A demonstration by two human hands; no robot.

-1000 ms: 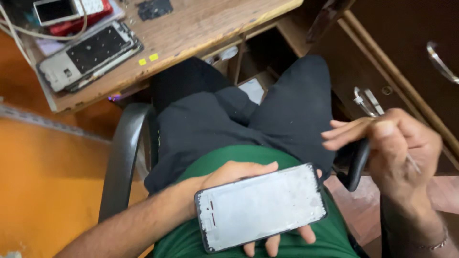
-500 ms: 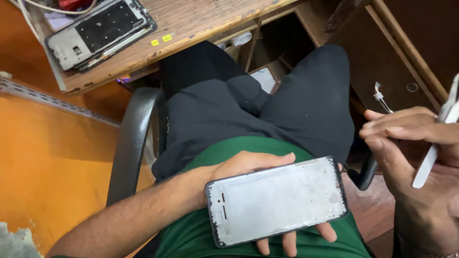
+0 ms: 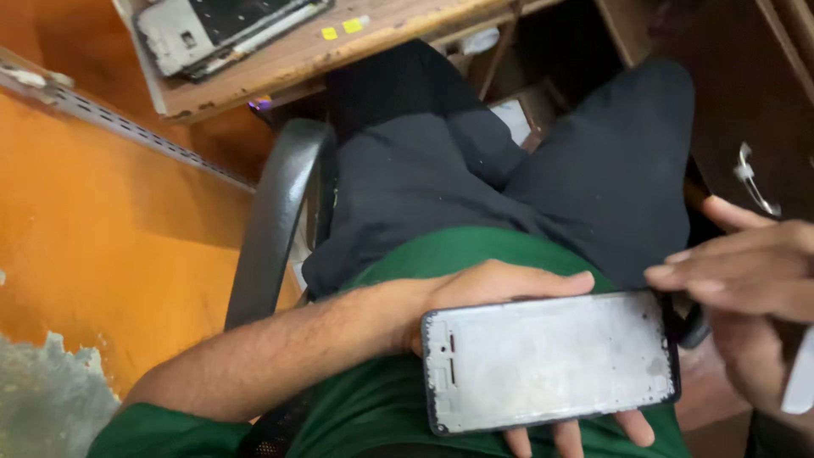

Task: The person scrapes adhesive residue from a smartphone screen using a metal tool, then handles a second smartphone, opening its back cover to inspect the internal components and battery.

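My left hand [image 3: 483, 293] is clamped around a flat rectangular phone frame with a dull grey metal face and black rim [image 3: 549, 360], thumb along its top edge and fingertips [image 3: 632, 428] showing under its bottom edge. It lies lengthwise over my lap, above my green shirt [image 3: 381, 399], at about 5 o'clock in the view. My right hand [image 3: 755, 297] is at 3 o'clock, just beside the frame's right end, with its fingers extended toward the upper right corner; I cannot tell whether they touch it. A slim white tool [image 3: 799, 373] shows at the edge under that hand, but whether the hand grips it is hidden. My legs in black trousers [image 3: 509, 170] run toward 12 o'clock. The curved black chair armrest [image 3: 275, 216] is at 9 o'clock of my lap. At 11 o'clock, a worn wooden table [image 3: 339, 51] carries an opened grey phone body with its dark insides exposed [image 3: 220, 30] and two small yellow stickers [image 3: 342, 28]. An orange floor [image 3: 110, 229] fills the left.
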